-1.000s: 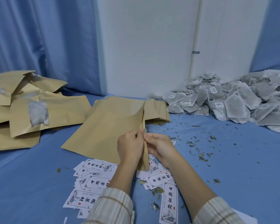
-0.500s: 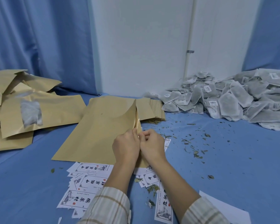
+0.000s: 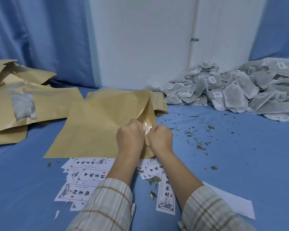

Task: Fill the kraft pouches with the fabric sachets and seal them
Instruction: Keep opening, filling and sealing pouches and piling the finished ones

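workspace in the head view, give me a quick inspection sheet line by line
surface: blue cloth covers the work surface.
job's things: a kraft pouch is held at its mouth, pulled open; a heap of fabric sachets lies far right; filled pouches are piled far left, one showing a sachet through its window; a stack of flat pouches sits behind the held one.
clutter: printed labels near the front, loose dried herb bits, a white sheet.
hands: left hand and right hand each pinch one side of the pouch mouth.
cables: nothing seen.
surroundings: blue curtains, a white wall with a pipe.
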Motion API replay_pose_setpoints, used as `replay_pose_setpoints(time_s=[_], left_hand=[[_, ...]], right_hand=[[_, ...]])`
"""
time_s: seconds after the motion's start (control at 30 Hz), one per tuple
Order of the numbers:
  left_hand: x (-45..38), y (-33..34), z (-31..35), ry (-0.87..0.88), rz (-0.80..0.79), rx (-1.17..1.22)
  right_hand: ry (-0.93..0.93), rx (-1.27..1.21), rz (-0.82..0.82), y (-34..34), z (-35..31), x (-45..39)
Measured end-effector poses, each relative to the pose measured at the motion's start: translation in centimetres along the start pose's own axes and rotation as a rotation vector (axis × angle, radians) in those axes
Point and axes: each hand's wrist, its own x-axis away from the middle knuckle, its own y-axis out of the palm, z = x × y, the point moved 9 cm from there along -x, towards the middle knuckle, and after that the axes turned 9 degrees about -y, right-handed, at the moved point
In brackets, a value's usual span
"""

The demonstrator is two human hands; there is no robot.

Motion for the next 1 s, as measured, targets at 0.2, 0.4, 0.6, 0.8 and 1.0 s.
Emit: replay_pose_setpoints(time_s=[0.2, 0.4, 0.6, 0.8, 1.0], left_hand=[[0.1, -0.3, 1.0, 0.052, -0.02, 0.086], [-0.2, -0.5, 2.4, 0.143, -0.069, -0.07], [-1.2, -0.2, 2.1, 0.153, -0.163, -0.104], [-1.8, -1.6, 3.1, 0.258, -0.116, -0.027], [-1.3, -2.1, 4.5, 0.471, -0.082, -0.023]], right_hand=[[-0.086, -0.111, 0.06, -1.5, 0.1, -0.4], [-0.554, -0.102, 0.13, -2.1, -5.1, 0.4], [-0.723, -0.013, -0.126, -0.8, -7.4, -0.2], [-0.596, 0.243, -0.465, 0.9, -7.6, -2.2], [-0.5, 0.458, -0.661, 2.8, -6.2, -2.5]])
